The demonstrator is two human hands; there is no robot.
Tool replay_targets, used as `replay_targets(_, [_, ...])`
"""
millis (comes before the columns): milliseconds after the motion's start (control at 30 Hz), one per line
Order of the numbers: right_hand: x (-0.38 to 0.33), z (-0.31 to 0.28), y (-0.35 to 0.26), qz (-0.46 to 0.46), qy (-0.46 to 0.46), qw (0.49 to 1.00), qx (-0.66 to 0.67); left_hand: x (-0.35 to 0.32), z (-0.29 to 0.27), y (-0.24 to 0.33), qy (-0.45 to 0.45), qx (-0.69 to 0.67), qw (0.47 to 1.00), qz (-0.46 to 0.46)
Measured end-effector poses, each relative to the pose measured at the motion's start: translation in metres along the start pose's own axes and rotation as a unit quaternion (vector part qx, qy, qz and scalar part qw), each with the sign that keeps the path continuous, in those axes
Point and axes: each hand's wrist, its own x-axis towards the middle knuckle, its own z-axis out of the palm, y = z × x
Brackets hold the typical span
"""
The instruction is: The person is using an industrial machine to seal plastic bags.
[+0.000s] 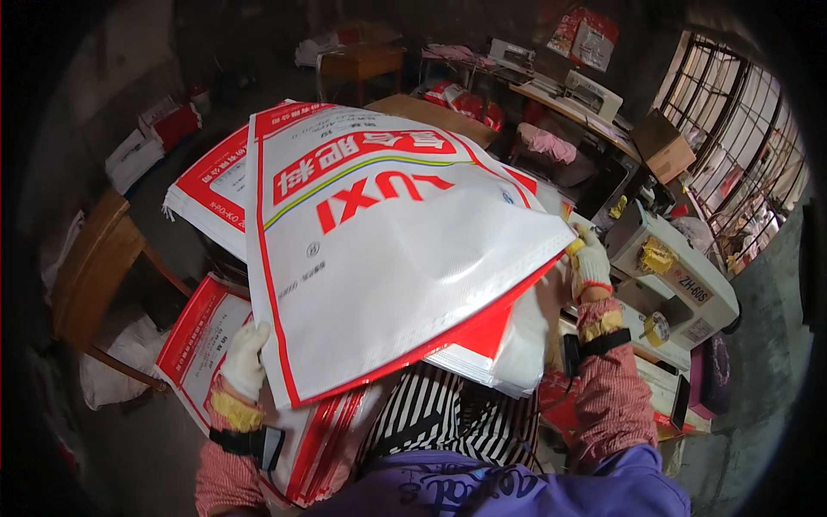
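Observation:
A large white woven plastic sack [370, 284] with red borders and red lettering spreads across the view in front of me, over a stack of similar sacks [211, 194]. My right hand [591, 263], in a white knit glove, pinches its near right corner and holds that side raised. At the left edge of the sack is my left hand [244, 362], also gloved, its fingers closed against the border; the sack hides part of the grip. More folded sacks [332, 439] lie by my striped lap, under the near edge.
At my right stands a white sewing machine [676, 276] with a roll of tape [656, 327] on it. A wooden chair [99, 267] is on the left. Farther back, another sewing machine [594, 95] sits on a table near a cardboard box [663, 146] and a barred window [732, 112].

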Motion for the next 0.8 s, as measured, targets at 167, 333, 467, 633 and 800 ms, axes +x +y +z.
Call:
replay_targets(167, [-0.092,0.085,-0.041,-0.268,-0.162,0.926,-0.212,-0.024,-0.016,-0.017,0.047,0.032,0.998,-0.029])
replay_targets(333, [-0.166,0.122,-0.036,-0.377,-0.338,0.753,-0.42,-0.016,-0.049,-0.025,0.183,-0.133,0.968,-0.107])
replay_targets(467, [-0.096,0.036,-0.018,-0.239,0.093,0.94,-0.225,-0.031,-0.062,-0.037,0.092,0.016,0.996,0.001])
replay_targets(633, [-0.095,-0.015,0.008,-0.032,-0.024,0.826,-0.563,-0.032,-0.03,-0.009,0.078,0.037,0.996,0.017])
replay_targets(800, [-0.138,-0.011,-0.015,0.328,-0.195,0.919,0.099,-0.034,-0.037,-0.002,0.092,0.053,0.994,0.003])
